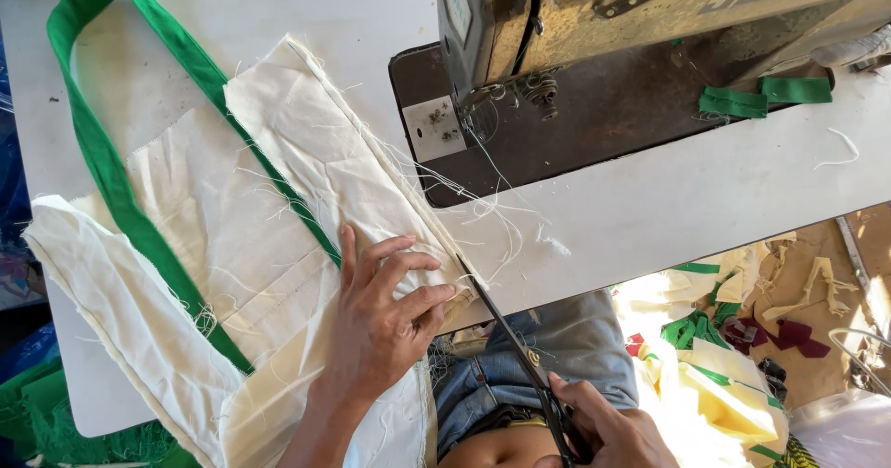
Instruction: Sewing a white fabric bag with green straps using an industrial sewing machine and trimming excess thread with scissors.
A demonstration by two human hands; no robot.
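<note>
Nearest, at the bottom edge, the person's left hand [385,315] lies flat, fingers spread, on a cream cloth piece [325,166] at the table [668,208] edge, apparently pinning it so the seam end holds taut. A green strap [102,152] loops along the cloth's left side, sewn in. To the right, the right hand [608,426] grips the handles of long scissors [506,324], blades pointing up to the cloth's frayed corner where loose threads [483,203] trail. Further right, beyond them, sits a worn sewing machine [650,22], green fabric scraps [761,97] beside it.
</note>
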